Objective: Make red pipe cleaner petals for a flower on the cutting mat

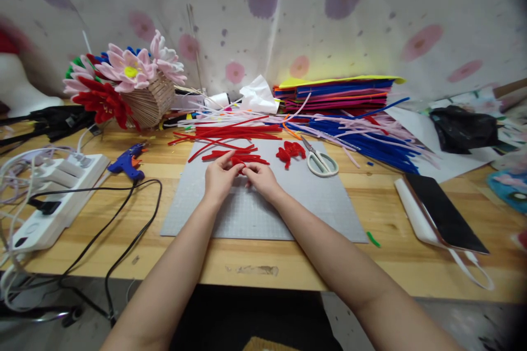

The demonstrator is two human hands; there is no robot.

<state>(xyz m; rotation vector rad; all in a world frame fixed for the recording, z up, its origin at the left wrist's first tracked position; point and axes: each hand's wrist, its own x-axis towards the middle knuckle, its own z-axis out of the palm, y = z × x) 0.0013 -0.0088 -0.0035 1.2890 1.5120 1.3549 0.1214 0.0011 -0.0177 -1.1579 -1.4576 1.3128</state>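
Above the grey cutting mat, my left hand and my right hand meet, both closed on a short bent red pipe cleaner. Fingers cover most of it, so its full shape is hidden. Just behind the hands lie cut red pipe cleaners, with a bundle of longer red pipe cleaners farther back. To the right, a small heap of curled red pipe cleaner pieces rests on the mat beside scissors with pale handles.
A blue glue gun and a white power strip with tangled cables sit left. Pipe-cleaner flowers stand behind them. Blue pipe cleaners spread at back right. A phone leans on a white block at right.
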